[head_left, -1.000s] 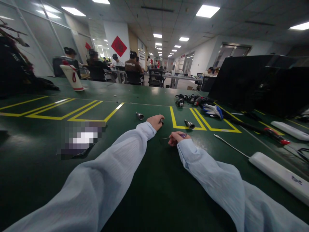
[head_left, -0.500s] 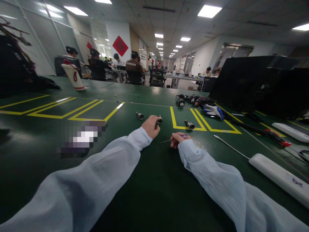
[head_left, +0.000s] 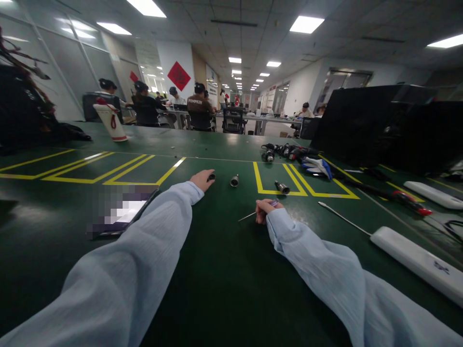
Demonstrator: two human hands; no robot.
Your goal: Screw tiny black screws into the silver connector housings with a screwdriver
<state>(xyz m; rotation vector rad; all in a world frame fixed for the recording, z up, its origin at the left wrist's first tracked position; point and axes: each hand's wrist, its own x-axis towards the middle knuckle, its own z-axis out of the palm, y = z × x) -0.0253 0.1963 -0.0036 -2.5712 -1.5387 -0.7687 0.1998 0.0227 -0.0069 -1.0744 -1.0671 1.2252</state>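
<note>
My left hand (head_left: 202, 179) reaches forward over the green table (head_left: 224, 270) and its fingers close on a small metal cylinder (head_left: 211, 177). A second metal cylinder (head_left: 234, 180) lies free just to the right of it. A third one (head_left: 281, 187) rests inside a yellow-lined box. My right hand (head_left: 265, 208) lies on the table, closed around a thin screwdriver (head_left: 249, 215) with a purple handle and its tip pointing left. Both arms wear pale blue sleeves.
A heap of dark tool parts (head_left: 285, 151) and a blue-white glove (head_left: 318, 166) lie at the back right. White long-handled tools (head_left: 415, 258) and a red-handled screwdriver (head_left: 410, 203) are at the right. A blurred flat object (head_left: 119, 212) lies left. A black screen (head_left: 365, 120) stands right. People sit at far tables.
My left hand let go of one metal cylinder, which now lies on the table, and moved left onto the other cylinder. My right hand stayed in place with the screwdriver.
</note>
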